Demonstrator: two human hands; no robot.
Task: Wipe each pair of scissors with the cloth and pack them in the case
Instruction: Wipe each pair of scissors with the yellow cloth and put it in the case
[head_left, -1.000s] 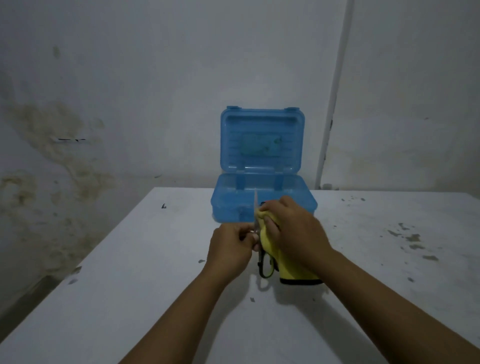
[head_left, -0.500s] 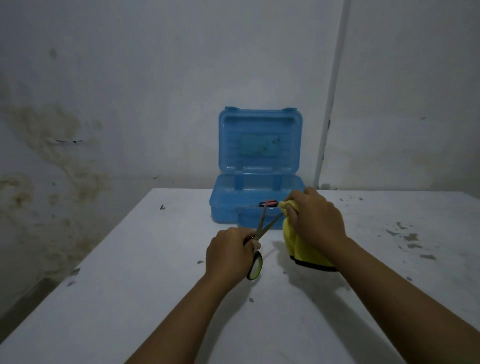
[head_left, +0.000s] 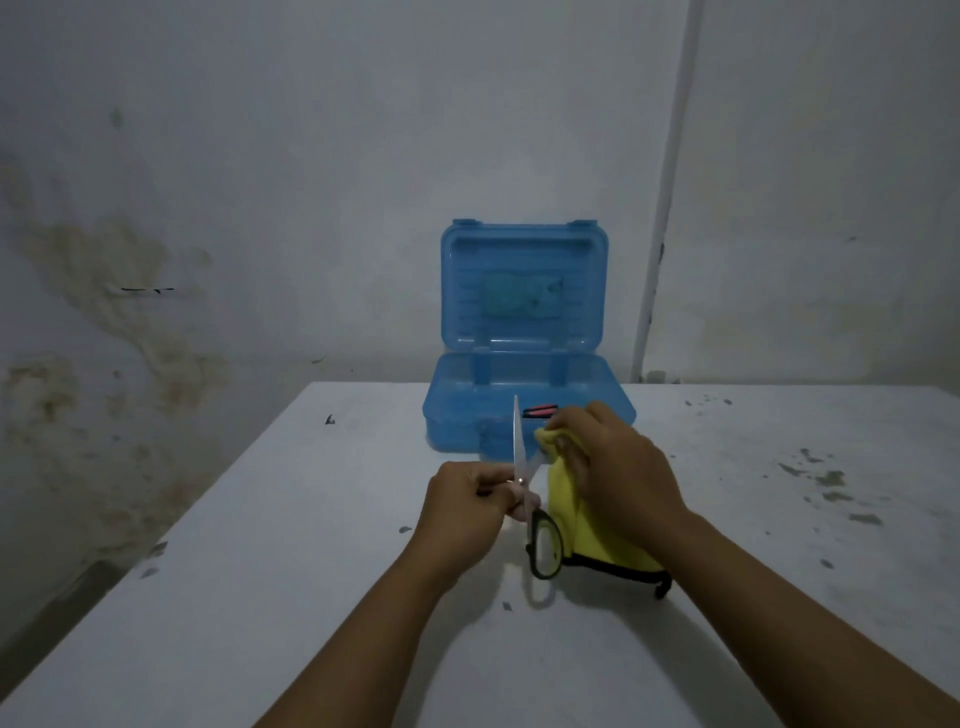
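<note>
Scuffed white table (head_left: 270, 597), stained wall (head_left: 130, 322), white pipe (head_left: 665, 208)

Two bare forearms entering from 6 o'clock, no sleeves in view, left hand (head_left: 467, 501) and right hand (head_left: 621, 480) without gloves, rings or watch

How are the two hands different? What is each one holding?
The left hand pinches the scissors near the pivot, blades open and pointing up; the right hand grips the yellow cloth instead. The left hand holds something hard and shiny; the right hand holds something soft that hangs down. The right hand is closer to the blue case. Both are bare, raised above the white table, and working together on one blade.
</note>
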